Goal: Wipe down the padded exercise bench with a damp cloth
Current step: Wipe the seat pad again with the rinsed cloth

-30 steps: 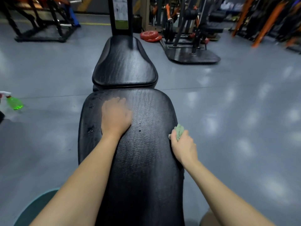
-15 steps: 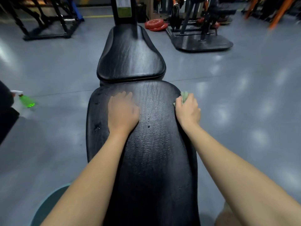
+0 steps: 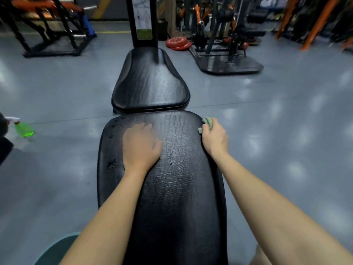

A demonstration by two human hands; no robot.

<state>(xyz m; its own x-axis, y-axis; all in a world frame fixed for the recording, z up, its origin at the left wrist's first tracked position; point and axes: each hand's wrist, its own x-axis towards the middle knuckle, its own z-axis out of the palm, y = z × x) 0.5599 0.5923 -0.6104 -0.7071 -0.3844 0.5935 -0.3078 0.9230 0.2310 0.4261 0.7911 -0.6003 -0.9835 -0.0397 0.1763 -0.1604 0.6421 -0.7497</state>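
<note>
The black padded bench runs away from me, its long pad (image 3: 179,188) near and its smaller seat pad (image 3: 150,87) beyond. My left hand (image 3: 141,146) rests flat on the long pad near its far left, fingers relaxed. At the pad's far right edge my right hand (image 3: 214,138) grips a bunched pale green cloth (image 3: 207,124), which sticks out past the fingers. Dark wet spots show on the pad between the hands and near its left edge.
A green spray bottle (image 3: 23,129) lies on the grey floor to the left. A black post (image 3: 144,22) rises behind the seat pad. Red weight plates (image 3: 177,44) and dark machine frames (image 3: 229,54) stand at the back.
My right hand has slid the cloth forward along the right edge of the pad to its far corner. My left hand has stayed in place.
</note>
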